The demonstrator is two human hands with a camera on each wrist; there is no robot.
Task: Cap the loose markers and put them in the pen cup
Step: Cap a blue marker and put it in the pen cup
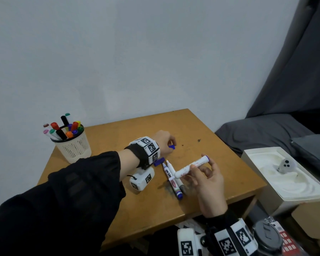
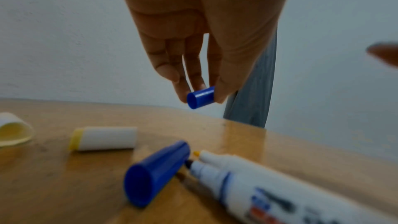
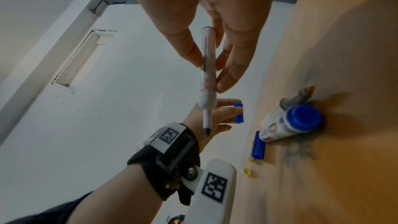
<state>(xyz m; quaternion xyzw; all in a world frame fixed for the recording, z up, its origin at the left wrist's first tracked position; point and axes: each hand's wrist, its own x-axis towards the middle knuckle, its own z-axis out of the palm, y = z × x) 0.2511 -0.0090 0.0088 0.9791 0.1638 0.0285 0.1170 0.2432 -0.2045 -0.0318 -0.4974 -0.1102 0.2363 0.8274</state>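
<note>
I am at the capping step: my left hand (image 1: 163, 140) pinches the small blue cap (image 2: 201, 97) above the table (image 1: 201, 183), my right hand (image 1: 208, 179) fingers grip the uncapped marker (image 3: 207, 67), and next I must align tip with cap, pen cup (image 1: 73, 145) well apart.

A plain pale wall (image 1: 137, 52) fills most of the room behind a small wooden table (image 1: 201, 126) pushed up against it; the tabletop is worn, with dark smudges and specks. To the right hangs a dark grey curtain (image 1: 303, 61), and below it lies grey bedding (image 1: 266, 133). Near the table's right edge sits an open white box (image 1: 257, 163) holding a small grey object. The light is soft and even, slightly cool.
</note>
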